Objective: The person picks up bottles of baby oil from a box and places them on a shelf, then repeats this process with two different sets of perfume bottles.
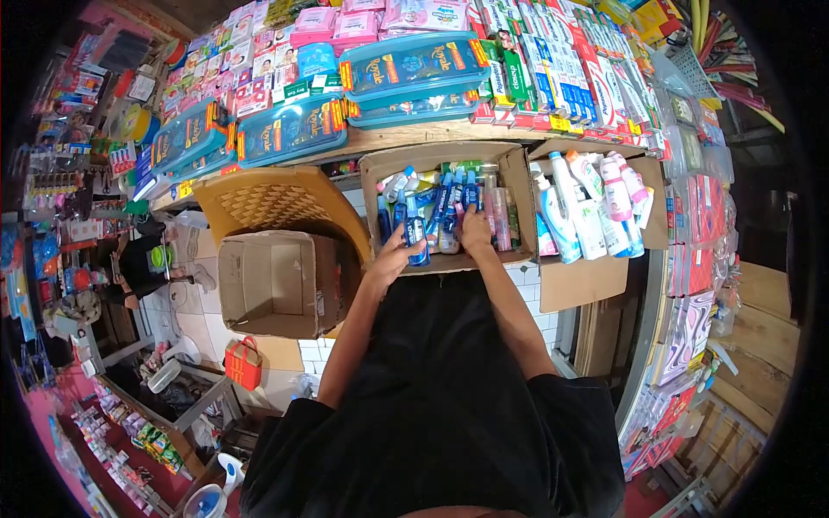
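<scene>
An open cardboard box point(377, 173) in front of me holds many small bottles, several of them dark blue. My left hand point(395, 257) is closed around a blue bottle with a light label point(417, 231), raised at the box's near left side. Inside the box, my right hand point(475, 231) has its fingers curled at another dark blue bottle point(471, 192); its fingertips are partly hidden among the bottles. Pinkish clear bottles point(500, 216) stand just right of that hand.
A second carton point(583, 281) at the right holds white, pink and blue lotion bottles point(591, 203). At the left, a brown plastic chair point(268, 198) bears an open carton point(269, 324). Beyond, a wooden counter point(414, 134) carries toothpaste boxes, soaps and blue Royale packs point(414, 67).
</scene>
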### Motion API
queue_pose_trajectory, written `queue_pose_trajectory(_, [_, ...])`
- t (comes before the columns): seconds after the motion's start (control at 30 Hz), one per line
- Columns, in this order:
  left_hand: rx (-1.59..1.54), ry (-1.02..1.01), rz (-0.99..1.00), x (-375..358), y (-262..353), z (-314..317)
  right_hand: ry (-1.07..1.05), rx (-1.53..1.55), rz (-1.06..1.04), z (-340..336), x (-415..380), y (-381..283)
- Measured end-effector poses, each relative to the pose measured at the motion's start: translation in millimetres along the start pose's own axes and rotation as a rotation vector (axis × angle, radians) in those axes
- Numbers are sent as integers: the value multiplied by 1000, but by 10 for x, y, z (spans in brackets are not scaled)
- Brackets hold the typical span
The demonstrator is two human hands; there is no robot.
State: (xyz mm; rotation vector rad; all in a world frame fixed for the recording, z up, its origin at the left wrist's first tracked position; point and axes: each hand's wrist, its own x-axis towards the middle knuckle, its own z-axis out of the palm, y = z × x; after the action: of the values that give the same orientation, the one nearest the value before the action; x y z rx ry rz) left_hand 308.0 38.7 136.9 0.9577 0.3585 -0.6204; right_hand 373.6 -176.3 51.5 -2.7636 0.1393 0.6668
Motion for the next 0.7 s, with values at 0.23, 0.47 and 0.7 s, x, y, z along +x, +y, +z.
queue_pose_trajectory(0.23, [3,-36,-35,-25,-24,40,166,516,-67,-139,-162,170])
queue_pose_trajectory(0.47, [-8,-158,-106,-144,101,321,61,1527,82,-772,-863,39])
queue_pose_trajectory(0.7, [155,-434,-147,-173,41,680,45,1882,-10,-794,-1690,318])
